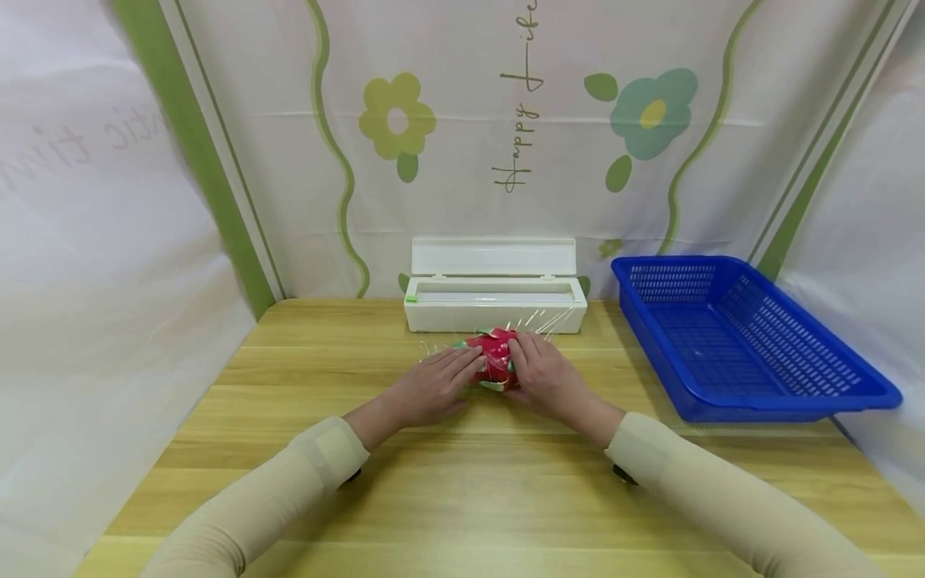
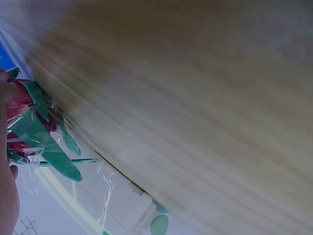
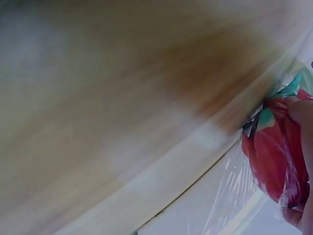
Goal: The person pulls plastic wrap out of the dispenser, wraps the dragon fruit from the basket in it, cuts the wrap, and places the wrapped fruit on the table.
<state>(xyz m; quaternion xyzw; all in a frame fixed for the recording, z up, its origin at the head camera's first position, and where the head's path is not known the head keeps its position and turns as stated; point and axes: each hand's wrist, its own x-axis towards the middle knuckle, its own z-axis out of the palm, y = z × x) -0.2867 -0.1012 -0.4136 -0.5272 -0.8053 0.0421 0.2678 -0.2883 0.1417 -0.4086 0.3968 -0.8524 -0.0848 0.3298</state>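
A red dragon fruit (image 1: 495, 353) with green scales lies between both hands, just in front of a white cling film box. Clear cling film (image 3: 222, 191) covers it, wrinkled tight in places, with loose creased ends spreading towards the box. From the left side my left hand (image 1: 437, 385) holds the fruit, fingers laid over its top. My right hand (image 1: 552, 384) grips the opposite side, its fingertips bent over the film. In the left wrist view, green scales (image 2: 58, 164) show through the film; the fingers there are mostly out of frame.
The white cling film box (image 1: 499, 315) stands at the table's back edge with its lid (image 1: 494, 257) raised and a green slider at its left end. A blue perforated basket (image 1: 668, 373) sits at the right. Printed curtains surround the wooden table (image 1: 462, 514).
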